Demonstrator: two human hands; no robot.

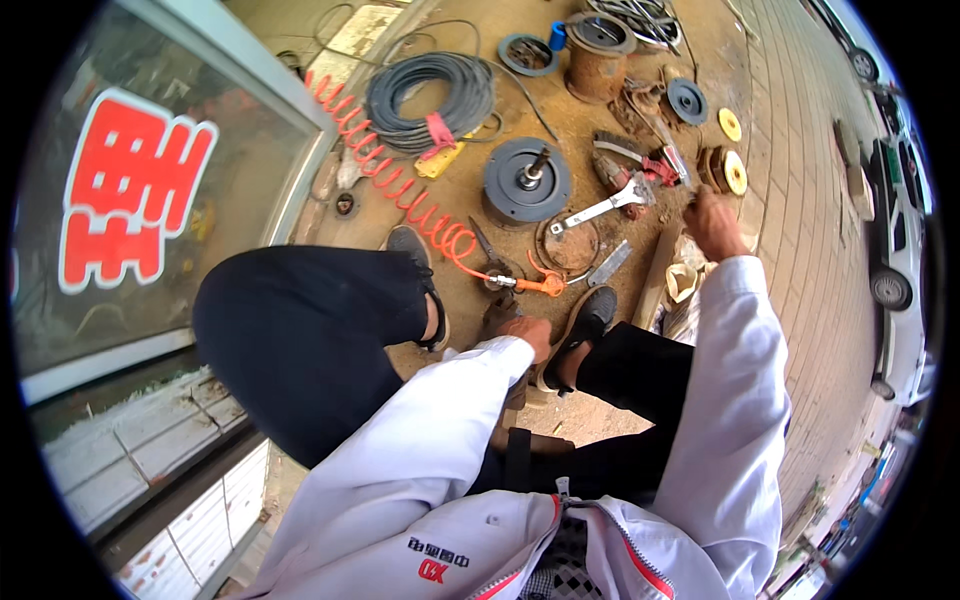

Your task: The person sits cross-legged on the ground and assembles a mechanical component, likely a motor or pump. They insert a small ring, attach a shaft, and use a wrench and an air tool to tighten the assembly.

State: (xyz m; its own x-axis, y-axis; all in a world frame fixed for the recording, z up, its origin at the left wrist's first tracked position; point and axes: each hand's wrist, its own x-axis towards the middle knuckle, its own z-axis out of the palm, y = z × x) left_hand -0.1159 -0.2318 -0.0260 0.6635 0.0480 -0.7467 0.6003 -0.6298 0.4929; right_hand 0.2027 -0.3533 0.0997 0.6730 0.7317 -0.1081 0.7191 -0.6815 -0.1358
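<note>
Well, from the left, an orange coiled hose [395, 185] runs toward the left hand [528, 335], which sits against a dark part [497, 314], though I cannot tell whether its fingers are gripping that. Next, a grey disc [508, 196] has its shaft [535, 168] standing up, and beyond it a wrench [605, 203] lies loose, so I judge the work partway, with some parts apart and how much remains unclear. Farthest right, the right hand [716, 228] is just beside a yellow-faced spool [735, 172], its fingers too dark to show whether they grasp anything.
</note>
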